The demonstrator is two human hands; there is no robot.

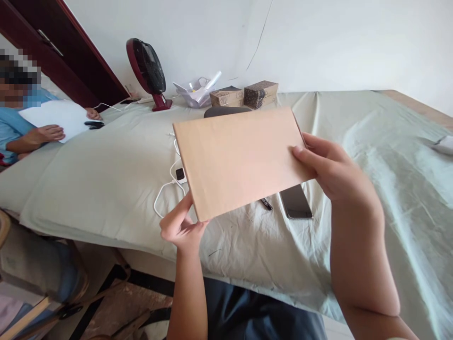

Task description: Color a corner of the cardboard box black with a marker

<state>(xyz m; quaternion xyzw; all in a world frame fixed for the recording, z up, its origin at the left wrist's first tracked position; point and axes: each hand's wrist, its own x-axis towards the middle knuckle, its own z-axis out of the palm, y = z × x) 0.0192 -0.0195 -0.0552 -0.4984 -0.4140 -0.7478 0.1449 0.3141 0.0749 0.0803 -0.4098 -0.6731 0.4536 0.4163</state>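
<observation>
A plain brown cardboard box [240,163] is held up in front of me, tilted, above the cloth-covered table. My right hand [331,163] grips its right end, with the thumb on the near face and the fingers behind. At the lower left corner, my left hand [184,222] supports the box from below and the side; some of its fingers are hidden. Below the box lie a dark phone [296,202] and a small black object [266,204]. A white cable [157,198] and a small white device with a dark screen [180,174] rest to the left.
Behind the box stand a red and black fan [146,66], a clear plastic basket [196,97] and two taped cartons [226,97]. Another person holding a white sheet [58,118] sits at the left. A chair [38,259] is at the lower left.
</observation>
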